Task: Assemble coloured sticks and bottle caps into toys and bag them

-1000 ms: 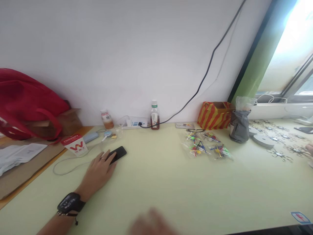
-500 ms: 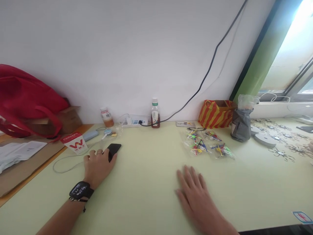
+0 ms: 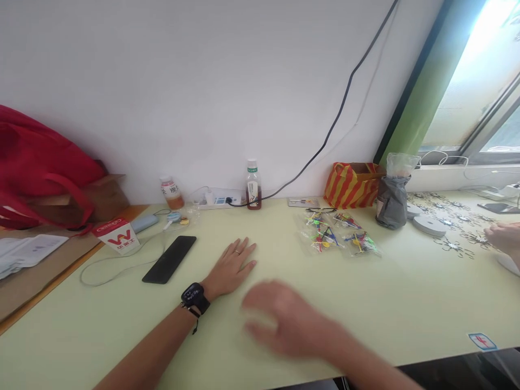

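My left hand (image 3: 231,266) lies flat on the pale green table, fingers stretched out, holding nothing. It wears a ring, and a black smartwatch sits on the wrist. To its left rests a black phone (image 3: 169,260), apart from the hand. My right hand (image 3: 280,319) is smeared by motion, near the left hand and closer to me. Its thumb and bent fingers stand apart, and I see nothing between them. Beyond it, to the right, lie several clear bags of colourful plastic pieces (image 3: 325,238).
A drink bottle (image 3: 254,187) and a power strip (image 3: 219,199) stand by the wall. At left are a red-and-white box (image 3: 117,235) and a red bag (image 3: 44,162). A striped bag (image 3: 352,187), grey bag (image 3: 393,203), white discs (image 3: 429,225) and another person's hand (image 3: 504,236) are at right.
My left hand has left the phone and moved right to bare table. The right hand has shifted left, its fingers now bent. Another person's hand shows more at the right edge.
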`<state>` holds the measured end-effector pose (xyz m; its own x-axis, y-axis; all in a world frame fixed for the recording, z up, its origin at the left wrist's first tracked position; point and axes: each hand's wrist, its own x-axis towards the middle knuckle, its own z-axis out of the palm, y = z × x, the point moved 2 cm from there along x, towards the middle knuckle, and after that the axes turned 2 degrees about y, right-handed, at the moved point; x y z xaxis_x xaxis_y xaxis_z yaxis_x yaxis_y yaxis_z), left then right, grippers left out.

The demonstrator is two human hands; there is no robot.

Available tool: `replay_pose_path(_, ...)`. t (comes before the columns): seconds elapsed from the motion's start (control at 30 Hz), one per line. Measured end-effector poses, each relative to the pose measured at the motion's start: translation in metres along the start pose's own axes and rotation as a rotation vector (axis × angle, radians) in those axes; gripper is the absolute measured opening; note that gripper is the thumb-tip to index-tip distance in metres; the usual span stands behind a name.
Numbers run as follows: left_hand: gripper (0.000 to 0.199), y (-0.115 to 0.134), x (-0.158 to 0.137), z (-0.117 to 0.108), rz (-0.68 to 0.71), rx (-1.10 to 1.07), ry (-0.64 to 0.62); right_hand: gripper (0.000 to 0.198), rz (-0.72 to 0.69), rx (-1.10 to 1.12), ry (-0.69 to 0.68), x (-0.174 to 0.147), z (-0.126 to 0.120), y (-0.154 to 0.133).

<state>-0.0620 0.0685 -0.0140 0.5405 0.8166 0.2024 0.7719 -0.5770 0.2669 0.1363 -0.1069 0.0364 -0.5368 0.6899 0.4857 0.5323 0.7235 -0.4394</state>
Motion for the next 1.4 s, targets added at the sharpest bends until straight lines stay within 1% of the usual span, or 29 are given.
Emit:
replay_pose_path(0.03, 0.058, 0.001, 0.002, 0.001, -0.001, 0.0, 0.014, 0.032, 0.085, -0.083, 0.031, 0.019, -0.014, 0.036)
replay_pose_path(0.07, 0.057, 0.001, 0.004, 0.001, -0.006, 0.003, 0.028, 0.033, 0.2, -0.208, 0.059, 0.035, -0.026, 0.072)
replay_pose_path(0.13, 0.057, 0.003, 0.009, 0.004, -0.041, 0.016, 0.041, 0.036, 0.461, -0.512, 0.083, 0.054, -0.043, 0.133)
replay_pose_path(0.17, 0.058, 0.004, 0.011, 0.006, -0.075, 0.026, 0.037, 0.038, 0.576, -0.653, 0.075, 0.056, -0.047, 0.155)
replay_pose_path(0.2, 0.06, 0.005, 0.013, 0.007, -0.112, 0.036, 0.037, 0.039, 0.645, -0.727, 0.051, 0.054, -0.047, 0.171)
replay_pose_path(0.27, 0.062, 0.006, 0.016, 0.009, -0.16, 0.045, 0.047, 0.042, 0.715, -0.764, -0.008, 0.045, -0.039, 0.185)
replay_pose_path(0.33, 0.064, 0.007, 0.017, 0.009, -0.163, 0.024, 0.055, 0.043, 0.73, -0.737, -0.055, 0.036, -0.027, 0.183)
replay_pose_path(0.4, 0.065, 0.007, 0.015, 0.006, -0.138, -0.022, 0.048, 0.04, 0.686, -0.683, -0.065, 0.035, -0.017, 0.17)
replay_pose_path(0.43, 0.066, 0.008, 0.013, 0.005, -0.121, -0.049, 0.041, 0.038, 0.631, -0.622, -0.056, 0.037, -0.013, 0.162)
replay_pose_path(0.5, 0.07, 0.009, 0.01, 0.001, -0.066, -0.103, 0.023, 0.033, 0.461, -0.402, -0.03, 0.045, -0.01, 0.145)
replay_pose_path(0.57, 0.077, 0.012, 0.007, -0.001, -0.032, -0.131, 0.016, 0.032, 0.371, -0.179, 0.047, 0.05, -0.011, 0.135)
replay_pose_path(0.6, 0.079, 0.013, 0.006, -0.002, -0.024, -0.138, 0.014, 0.032, 0.345, -0.111, 0.1, 0.052, -0.013, 0.133)
replay_pose_path(0.67, 0.077, 0.013, 0.006, -0.002, -0.015, -0.147, 0.014, 0.031, 0.338, -0.07, 0.2, 0.051, -0.016, 0.137)
replay_pose_path(0.73, 0.066, 0.013, 0.007, 0.0, 0.001, -0.17, 0.035, 0.028, 0.372, -0.085, 0.238, 0.048, -0.017, 0.149)
replay_pose_path(0.83, 0.051, 0.013, 0.006, 0.001, 0.029, -0.259, 0.073, 0.022, 0.457, -0.063, 0.182, 0.045, -0.014, 0.166)
replay_pose_path(0.9, 0.044, 0.015, 0.006, 0.001, 0.028, -0.349, 0.088, 0.025, 0.485, 0.001, 0.15, 0.046, -0.011, 0.171)
replay_pose_path(0.97, 0.035, 0.022, 0.007, -0.002, 0.02, -0.48, 0.078, 0.028, 0.491, 0.115, 0.12, 0.049, -0.008, 0.171)
replay_pose_path(1.07, 0.025, 0.034, 0.009, -0.009, 0.017, -0.76, 0.012, 0.03, 0.499, 0.331, 0.096, 0.053, -0.006, 0.168)
replay_pose_path(1.13, 0.029, 0.04, 0.009, -0.013, -0.024, -0.897, -0.014, 0.032, 0.504, 0.438, 0.142, 0.055, -0.01, 0.165)
replay_pose_path(1.2, 0.041, 0.041, 0.009, -0.015, -0.1, -0.951, -0.022, 0.034, 0.494, 0.519, 0.237, 0.056, -0.017, 0.162)
replay_pose_path(1.27, 0.055, 0.039, 0.008, -0.016, -0.148, -0.949, -0.038, 0.034, 0.474, 0.579, 0.342, 0.057, -0.025, 0.158)
replay_pose_path(1.33, 0.066, 0.038, 0.007, -0.017, -0.143, -0.933, -0.057, 0.033, 0.453, 0.612, 0.432, 0.058, -0.03, 0.152)
replay_pose_path(1.4, 0.071, 0.037, 0.007, -0.016, -0.13, -0.912, -0.061, 0.033, 0.436, 0.642, 0.498, 0.059, -0.033, 0.146)
